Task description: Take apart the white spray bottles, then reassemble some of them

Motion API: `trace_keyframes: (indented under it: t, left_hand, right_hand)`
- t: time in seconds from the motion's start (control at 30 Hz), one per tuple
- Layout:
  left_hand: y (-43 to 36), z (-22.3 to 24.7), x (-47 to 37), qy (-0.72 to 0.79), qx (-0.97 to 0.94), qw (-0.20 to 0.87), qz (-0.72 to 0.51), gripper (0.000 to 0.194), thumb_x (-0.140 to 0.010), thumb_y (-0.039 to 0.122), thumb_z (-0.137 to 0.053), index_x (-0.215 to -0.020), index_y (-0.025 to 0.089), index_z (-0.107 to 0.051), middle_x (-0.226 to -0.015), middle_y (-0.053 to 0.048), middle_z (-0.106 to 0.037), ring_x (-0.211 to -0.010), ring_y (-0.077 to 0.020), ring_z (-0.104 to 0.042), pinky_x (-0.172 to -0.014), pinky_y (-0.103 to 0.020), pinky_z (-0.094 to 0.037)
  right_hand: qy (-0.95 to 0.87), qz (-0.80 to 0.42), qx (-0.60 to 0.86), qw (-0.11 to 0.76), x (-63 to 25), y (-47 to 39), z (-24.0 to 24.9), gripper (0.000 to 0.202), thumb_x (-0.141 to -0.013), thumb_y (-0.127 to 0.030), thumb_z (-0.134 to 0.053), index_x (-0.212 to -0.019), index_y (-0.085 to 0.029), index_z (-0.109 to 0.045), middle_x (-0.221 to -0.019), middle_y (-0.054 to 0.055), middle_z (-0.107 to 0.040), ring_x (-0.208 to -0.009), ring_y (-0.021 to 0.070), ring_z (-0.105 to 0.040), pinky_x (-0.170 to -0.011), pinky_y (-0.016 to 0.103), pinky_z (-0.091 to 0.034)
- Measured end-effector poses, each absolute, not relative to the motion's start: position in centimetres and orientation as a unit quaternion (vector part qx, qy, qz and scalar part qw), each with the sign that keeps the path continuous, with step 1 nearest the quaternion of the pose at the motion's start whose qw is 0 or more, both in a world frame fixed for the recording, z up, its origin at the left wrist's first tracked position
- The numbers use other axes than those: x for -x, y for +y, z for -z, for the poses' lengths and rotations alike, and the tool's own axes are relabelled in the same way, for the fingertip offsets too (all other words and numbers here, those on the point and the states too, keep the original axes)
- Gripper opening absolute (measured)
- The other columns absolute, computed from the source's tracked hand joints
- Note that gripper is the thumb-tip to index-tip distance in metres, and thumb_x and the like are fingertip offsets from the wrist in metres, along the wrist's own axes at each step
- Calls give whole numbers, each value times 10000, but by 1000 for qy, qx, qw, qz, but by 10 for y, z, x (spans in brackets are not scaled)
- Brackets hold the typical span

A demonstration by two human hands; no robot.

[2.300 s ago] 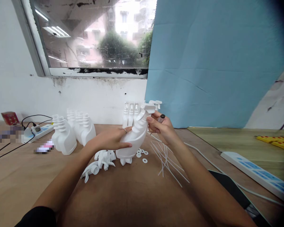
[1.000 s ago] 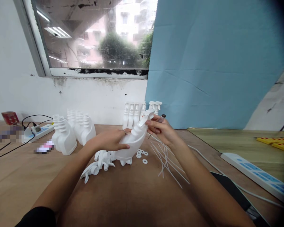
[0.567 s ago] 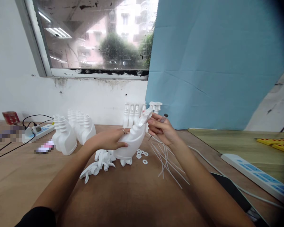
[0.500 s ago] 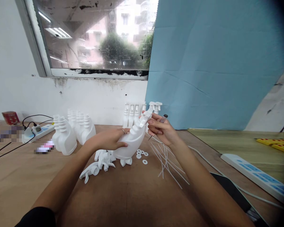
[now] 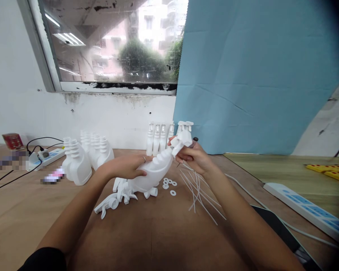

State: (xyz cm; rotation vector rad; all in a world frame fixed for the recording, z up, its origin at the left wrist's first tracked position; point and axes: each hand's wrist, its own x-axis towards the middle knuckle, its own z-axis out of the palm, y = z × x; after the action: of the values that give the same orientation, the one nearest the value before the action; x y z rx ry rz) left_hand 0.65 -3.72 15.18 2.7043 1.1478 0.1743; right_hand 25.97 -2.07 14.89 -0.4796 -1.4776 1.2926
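Observation:
My left hand (image 5: 131, 166) is wrapped round the body of a white plastic spray bottle (image 5: 155, 172), which tilts with its neck up to the right. At that neck, my right hand (image 5: 197, 157) grips a white trigger spray head (image 5: 183, 139). Tucked in the same hand is a thin tool with a dark-capped handle (image 5: 195, 139), perhaps a screwdriver. Whether the head is seated on the neck I cannot tell. Loose trigger heads (image 5: 120, 194) lie below the bottle. Several white ring washers (image 5: 173, 193) and thin white tubes (image 5: 197, 192) lie to the right.
Headless white bottles (image 5: 78, 165) stand at the left. Bottles with spray heads (image 5: 157, 139) stand by the wall. A power strip (image 5: 306, 210) and cable lie at the right, another power strip (image 5: 49, 158) at the left. A black flat object (image 5: 282, 233) sits at the lower right.
The bottle has tipped further over and its base has shifted left with my left hand. The spray head has turned in my right hand at the neck.

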Motion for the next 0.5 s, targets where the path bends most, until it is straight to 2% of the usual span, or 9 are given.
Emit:
trace_keyframes:
  t: [0.1,0.27,0.4,0.5]
  left_hand:
    - [-38,-156,7,411,-902,127,-33,516,-842,317,-553,-1346,245,-466,-1363,-63,-550,-1193,-261,-536,-947,-332,-413]
    - [-49,-174,39,454,-879,131,-58,577,-814,272,-543,-1380,269,-426,-1405,-43,-510,-1231,-247,-497,-989,-339,-393]
    - [-62,-185,72,539,-832,98,-90,580,-794,336,-551,-1358,253,-440,-1369,-61,-532,-1205,-268,-512,-966,-357,-406]
    - [-69,-190,96,597,-791,87,-106,568,-764,354,-565,-1321,271,-489,-1323,-37,-572,-1165,-279,-541,-925,-351,-427]
  right_hand:
    - [-622,-538,162,546,-267,-25,-156,281,-730,-273,-712,-1001,-218,-664,-916,10,-691,-393,3,-145,-382,208,-292]
    - [-605,-481,140,619,-284,-32,-173,233,-782,-404,-703,-975,-283,-657,-892,-24,-658,-398,23,-137,-353,221,-149]
    - [-610,-407,161,661,-299,-33,-184,280,-794,-510,-672,-971,-295,-648,-862,-12,-603,-417,45,-171,-369,254,-135]
    - [-603,-395,190,667,-307,-30,-187,312,-811,-557,-634,-967,-287,-633,-738,-16,-529,-430,60,-195,-384,259,-138]
